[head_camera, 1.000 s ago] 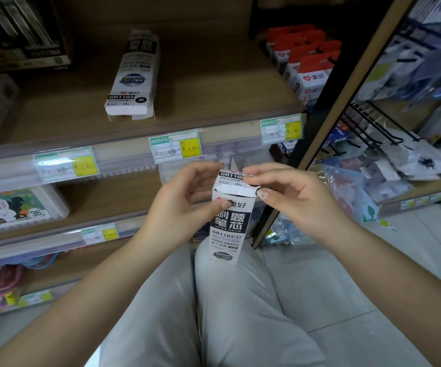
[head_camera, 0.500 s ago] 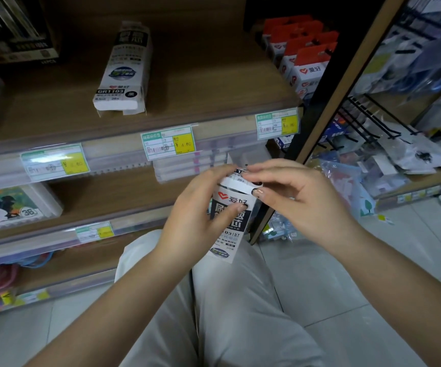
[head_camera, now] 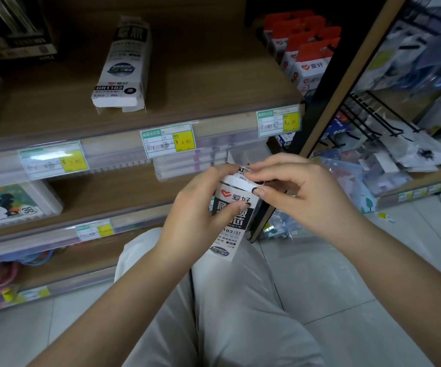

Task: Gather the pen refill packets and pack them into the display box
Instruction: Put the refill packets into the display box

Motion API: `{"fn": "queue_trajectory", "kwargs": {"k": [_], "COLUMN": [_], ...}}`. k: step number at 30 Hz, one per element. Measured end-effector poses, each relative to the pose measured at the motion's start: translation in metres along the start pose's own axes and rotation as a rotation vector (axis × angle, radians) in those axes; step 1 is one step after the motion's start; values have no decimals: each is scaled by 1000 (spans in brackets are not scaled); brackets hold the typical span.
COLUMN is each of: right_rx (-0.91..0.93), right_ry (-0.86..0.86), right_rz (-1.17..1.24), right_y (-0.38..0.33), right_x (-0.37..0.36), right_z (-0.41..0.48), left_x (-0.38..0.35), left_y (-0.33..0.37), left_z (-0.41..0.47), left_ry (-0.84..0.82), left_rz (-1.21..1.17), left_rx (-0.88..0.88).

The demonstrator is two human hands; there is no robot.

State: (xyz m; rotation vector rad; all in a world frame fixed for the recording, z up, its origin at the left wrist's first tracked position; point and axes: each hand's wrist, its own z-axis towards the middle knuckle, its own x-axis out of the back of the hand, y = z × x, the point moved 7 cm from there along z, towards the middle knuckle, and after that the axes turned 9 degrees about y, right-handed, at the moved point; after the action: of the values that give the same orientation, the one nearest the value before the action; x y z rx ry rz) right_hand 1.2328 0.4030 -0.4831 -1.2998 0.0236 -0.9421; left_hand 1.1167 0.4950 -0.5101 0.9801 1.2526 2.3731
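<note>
Fingers (head_camera: 267, 168) of the right hand (head_camera: 302, 193) pinch the refill box (head_camera: 232, 197) by its top flap, left hand (head_camera: 194, 209) curled round its body, dead centre. Opening or closing it, can't tell. So packing looks unfinished, and a second GR1103 box (head_camera: 124, 67) waits on the shelf (head_camera: 208, 83) at eleven o'clock.

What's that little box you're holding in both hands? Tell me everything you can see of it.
The box is a slim cardboard carton, white with a black panel, a red heart logo, Chinese characters and a blue-green oval badge near its lower end. It is held roughly upright, leaning slightly, above the lap. The left hand grips its side, thumb across the front. The right hand pinches the flap at its top, which looks partly open; the contents are hidden.
</note>
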Motion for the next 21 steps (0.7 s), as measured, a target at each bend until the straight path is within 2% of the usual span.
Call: {"fn": "queue_trajectory", "kwargs": {"k": [7, 15, 21], "right_rx": [112, 350, 409], "right_ry": [49, 170, 130], "right_rz": [-115, -270, -307], "right_y": [-2, -12, -16], "right_x": [2, -7, -20], "right_z": [-6, -17, -11], "left_x": [1, 7, 16], "left_y": [-4, -4, 0], "left_z": [-3, -6, -1], "left_ry": [21, 87, 106], "left_rz": [-40, 5, 109], "left_rx": [-69, -199, -320]}}
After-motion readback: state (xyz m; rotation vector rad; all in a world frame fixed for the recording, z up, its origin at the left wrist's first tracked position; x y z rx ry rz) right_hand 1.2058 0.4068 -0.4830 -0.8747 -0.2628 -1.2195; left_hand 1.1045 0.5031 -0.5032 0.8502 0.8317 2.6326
